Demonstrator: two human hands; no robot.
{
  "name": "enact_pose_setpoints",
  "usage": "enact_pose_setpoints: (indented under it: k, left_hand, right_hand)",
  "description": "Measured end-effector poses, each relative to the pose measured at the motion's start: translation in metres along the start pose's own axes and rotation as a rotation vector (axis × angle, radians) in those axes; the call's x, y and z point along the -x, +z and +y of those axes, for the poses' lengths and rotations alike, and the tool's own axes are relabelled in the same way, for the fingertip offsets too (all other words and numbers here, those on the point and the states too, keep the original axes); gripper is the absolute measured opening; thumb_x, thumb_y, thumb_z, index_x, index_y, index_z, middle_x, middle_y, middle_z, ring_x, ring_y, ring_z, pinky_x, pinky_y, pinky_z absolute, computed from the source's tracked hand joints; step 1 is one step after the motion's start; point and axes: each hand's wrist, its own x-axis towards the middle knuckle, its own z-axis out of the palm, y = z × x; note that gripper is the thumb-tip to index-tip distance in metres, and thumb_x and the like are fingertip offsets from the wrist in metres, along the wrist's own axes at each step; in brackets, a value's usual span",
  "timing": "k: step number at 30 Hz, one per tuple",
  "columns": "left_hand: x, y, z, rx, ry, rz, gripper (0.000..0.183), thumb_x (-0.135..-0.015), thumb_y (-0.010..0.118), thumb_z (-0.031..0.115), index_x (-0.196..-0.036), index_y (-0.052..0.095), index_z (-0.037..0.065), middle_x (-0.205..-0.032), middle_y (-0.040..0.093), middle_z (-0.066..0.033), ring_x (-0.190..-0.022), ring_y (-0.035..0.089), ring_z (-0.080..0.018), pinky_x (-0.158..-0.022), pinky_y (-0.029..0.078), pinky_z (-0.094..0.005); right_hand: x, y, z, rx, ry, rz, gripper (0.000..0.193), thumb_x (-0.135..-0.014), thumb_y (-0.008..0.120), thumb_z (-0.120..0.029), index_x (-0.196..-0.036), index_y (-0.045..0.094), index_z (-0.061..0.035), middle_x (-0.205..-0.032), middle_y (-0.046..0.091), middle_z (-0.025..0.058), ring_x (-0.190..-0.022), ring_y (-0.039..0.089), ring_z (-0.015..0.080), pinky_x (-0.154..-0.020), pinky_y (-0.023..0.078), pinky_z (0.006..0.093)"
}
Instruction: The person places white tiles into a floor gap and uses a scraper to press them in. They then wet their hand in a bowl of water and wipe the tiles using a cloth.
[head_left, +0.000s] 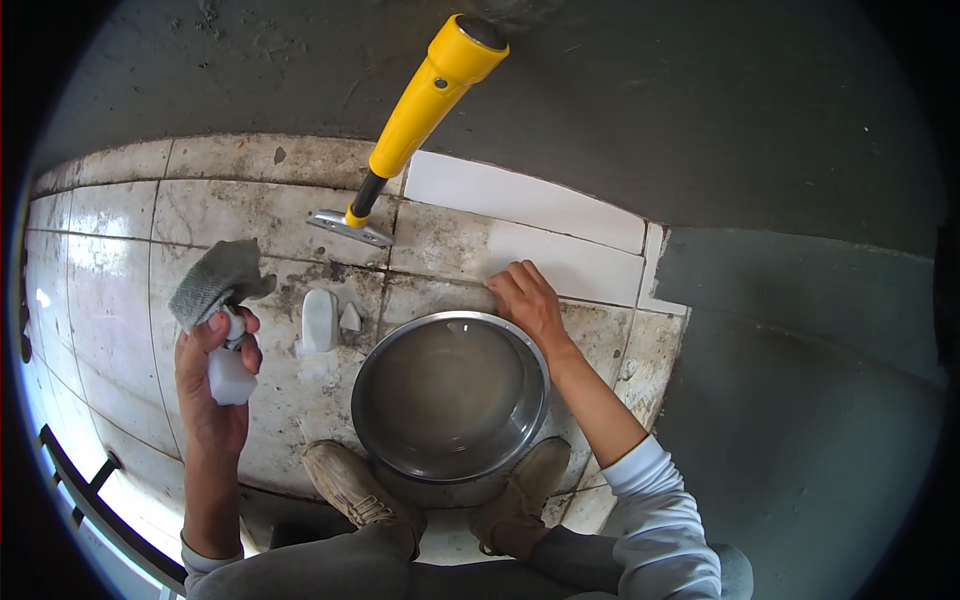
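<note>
My left hand [212,368] is closed, left of the basin and above the tiles. It holds a grey cloth [215,285] and a white block-shaped piece [231,379] whose kind I cannot make out. My right hand [527,300] is closed low over the tiles, just past the far right rim of a steel basin [364,440]. Its fingers are curled, and whatever they may hold is hidden. Cloudy water fills the lower part of the basin. Between my left hand and the basin lie a white rounded block [320,320] and a small white chip [350,317].
A scraper [420,100] with a yellow handle and metal head stands beyond the basin. The tiles [250,210] are stained; whiter ones [520,195] lie at the far right. Dark grey surface borders them. My shoes [345,480] stand close by the basin. A dark rail [95,520] runs at lower left.
</note>
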Motion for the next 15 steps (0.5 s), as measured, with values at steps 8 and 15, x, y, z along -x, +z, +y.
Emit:
enact_pose_setpoints:
  k: [8, 15]
  left_hand:
    - [-0.002, -0.007, 0.002, -0.009, 0.037, 0.032, 0.024, -0.085, 0.061, 0.024, -0.097, 0.054, 0.005, -0.082, 0.060, -0.0083, -0.057, 0.051, -0.0095, -0.056, 0.040, -0.0211]
    - [-0.002, 0.005, 0.000, 0.001, 0.025, 0.009, 0.024, -0.085, 0.061, 0.025, -0.096, 0.055, 0.004, -0.082, 0.061, -0.0091, -0.056, 0.052, -0.0098, -0.053, 0.040, -0.0207]
  right_hand:
    - [0.002, -0.018, 0.019, -0.010, 0.118, 0.103, 0.008, -0.074, 0.059, 0.001, -0.081, 0.057, -0.0034, -0.082, 0.054, 0.0126, -0.083, 0.054, 0.0310, -0.073, 0.047, 0.0401]
    - [-0.013, -0.009, 0.017, 0.060, 0.269, 0.273, 0.002, -0.077, 0.059, -0.002, -0.078, 0.057, -0.0020, -0.080, 0.055, 0.0130, -0.080, 0.054, 0.0317, -0.071, 0.047, 0.0413]
